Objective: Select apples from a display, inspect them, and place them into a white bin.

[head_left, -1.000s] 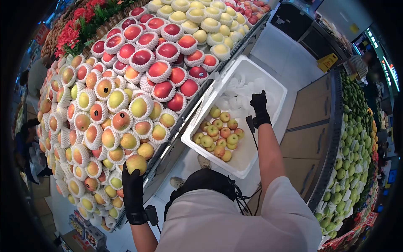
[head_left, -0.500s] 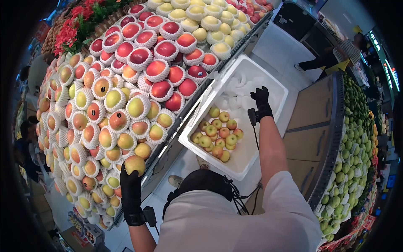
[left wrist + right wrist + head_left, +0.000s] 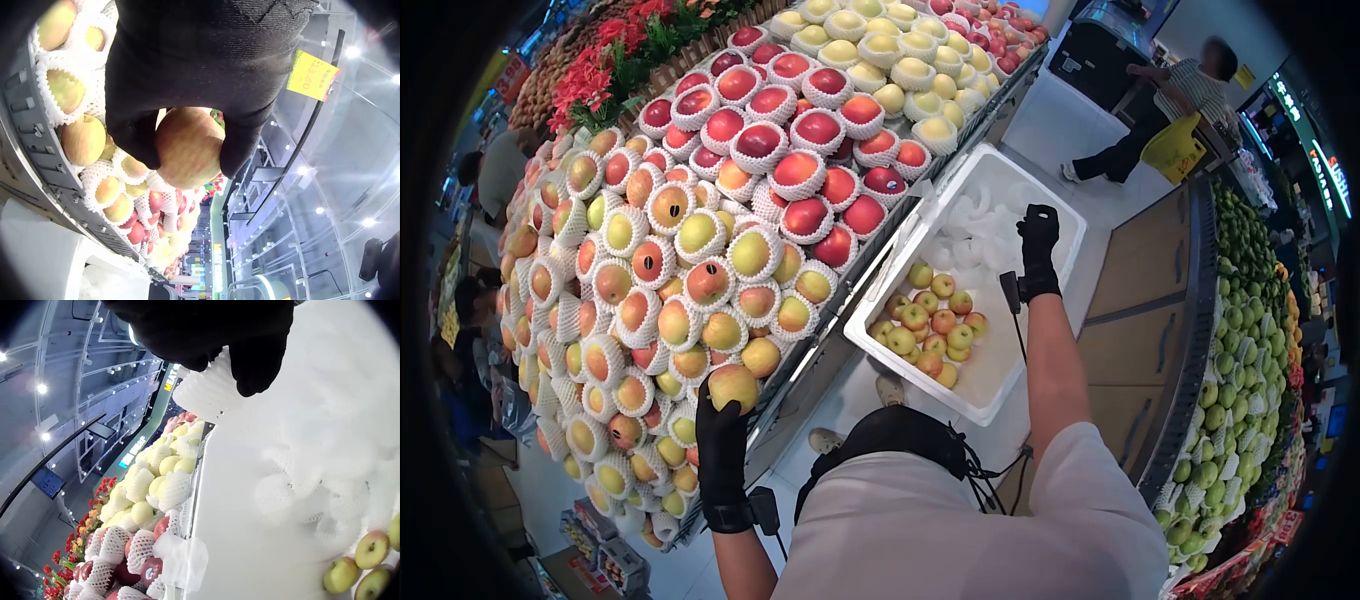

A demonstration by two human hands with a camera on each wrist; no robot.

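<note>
My left hand [image 3: 722, 450], in a black glove, grips a yellow-red apple [image 3: 733, 388] at the near edge of the fruit display. In the left wrist view the bare apple [image 3: 189, 148] sits between the thumb and fingers of the hand [image 3: 200, 62]. Over the far part of a white foam box [image 3: 990, 410] is my gloved right hand [image 3: 1038, 245]. The right wrist view shows that hand [image 3: 219, 337] pinching a white foam net [image 3: 209, 390]. Loose foam nets [image 3: 970, 230] lie in the box, beside several bare apples [image 3: 915, 316].
Netted red apples [image 3: 760, 140] and yellow fruit [image 3: 915, 75] cover the sloped display on the left. Green fruit [image 3: 1215, 400] fills a stand on the right. A person [image 3: 1190, 95] is in the aisle beyond the box, near a yellow floor sign [image 3: 1175, 150].
The right hand's fingers, more spread half a second ago, are drawn together. The left hand keeps its hold on the apple. Beyond the box, the person has come further into view.
</note>
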